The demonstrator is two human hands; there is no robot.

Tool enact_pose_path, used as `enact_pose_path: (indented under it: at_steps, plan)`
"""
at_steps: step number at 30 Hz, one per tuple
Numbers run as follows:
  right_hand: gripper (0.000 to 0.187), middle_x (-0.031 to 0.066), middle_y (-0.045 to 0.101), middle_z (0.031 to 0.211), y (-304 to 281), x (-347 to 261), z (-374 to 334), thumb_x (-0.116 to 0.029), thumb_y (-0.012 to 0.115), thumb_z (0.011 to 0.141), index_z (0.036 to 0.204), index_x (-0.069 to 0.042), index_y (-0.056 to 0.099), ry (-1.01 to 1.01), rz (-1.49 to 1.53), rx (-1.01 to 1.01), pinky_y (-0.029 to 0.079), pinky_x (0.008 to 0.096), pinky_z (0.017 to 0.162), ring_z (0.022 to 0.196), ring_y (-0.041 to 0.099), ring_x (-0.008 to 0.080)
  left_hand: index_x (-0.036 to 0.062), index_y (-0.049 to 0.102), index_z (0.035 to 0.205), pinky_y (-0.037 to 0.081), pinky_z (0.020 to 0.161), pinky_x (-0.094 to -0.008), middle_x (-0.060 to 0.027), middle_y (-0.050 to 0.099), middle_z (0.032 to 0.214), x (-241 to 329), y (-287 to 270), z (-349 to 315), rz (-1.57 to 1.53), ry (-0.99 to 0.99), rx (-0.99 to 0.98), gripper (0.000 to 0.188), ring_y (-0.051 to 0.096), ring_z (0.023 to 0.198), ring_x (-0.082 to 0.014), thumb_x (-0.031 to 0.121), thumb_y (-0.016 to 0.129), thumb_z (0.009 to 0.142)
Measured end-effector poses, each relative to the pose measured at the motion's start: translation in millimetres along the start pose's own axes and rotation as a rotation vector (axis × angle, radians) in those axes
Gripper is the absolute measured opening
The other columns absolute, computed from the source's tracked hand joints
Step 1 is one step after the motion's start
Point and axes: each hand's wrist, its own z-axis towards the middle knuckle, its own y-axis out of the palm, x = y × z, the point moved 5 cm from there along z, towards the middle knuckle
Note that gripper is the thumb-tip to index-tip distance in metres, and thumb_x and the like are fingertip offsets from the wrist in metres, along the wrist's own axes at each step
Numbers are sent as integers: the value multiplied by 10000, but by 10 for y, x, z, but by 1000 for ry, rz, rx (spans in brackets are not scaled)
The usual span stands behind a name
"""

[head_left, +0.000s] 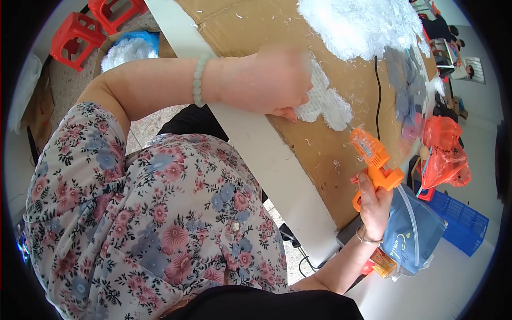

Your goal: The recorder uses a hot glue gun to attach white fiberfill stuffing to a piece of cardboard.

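My right hand (377, 205) is wrapped round the handle of an orange hot glue gun (369, 149). A long clear glue stick (409, 213) hangs from the gun's back end. Its nozzle points at the near end of a white, textured fabric piece (335, 108); whether it touches cannot be made out. My left hand (261, 80), bent over the table with a pale bead bracelet at the wrist, grips the other end of that piece with curled fingers. The back of this hand is blurred and hides most of its grip.
Brown cardboard (314, 165) strewn with white scraps covers the white table (288, 176). A fluffy white heap (362, 26) lies at the far side, near a black cord (378, 96) and grey flat pieces (402, 80). Red bags (445, 154) and a blue basket (458, 218) stand right; red stools (77, 37) left.
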Motion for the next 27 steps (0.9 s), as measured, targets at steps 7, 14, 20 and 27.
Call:
enact_pose_path:
  at_steps: [7,14,20,27]
  plan:
    - [175,11,561,827,102,41,82,-67,557,875,1036,-9,520,46,-82,3,426,220,634,715,544,85,83,632,800,406,812,-336,9,617,848,13,-3,-3,4,-4,-5,290,540,834,-156,372,613,817]
    - [192,9,553,841,100,68,59,-78,563,875,1048,-11,514,52,-20,19,427,220,637,709,542,87,89,630,792,406,815,-335,10,612,841,23,2,-34,2,-11,14,284,539,832,-155,371,612,818]
    - [214,12,549,846,160,30,62,-85,565,875,1064,-6,504,13,-72,22,433,226,645,707,540,92,91,633,796,406,817,-334,10,611,824,35,-22,-55,1,-2,0,280,541,830,-157,369,609,820]
    - [208,8,543,843,170,51,171,-77,567,873,1058,-11,501,-3,-93,3,432,221,628,692,534,89,88,632,794,406,811,-338,10,611,813,30,5,-98,0,-21,-8,279,543,829,-159,365,614,815]
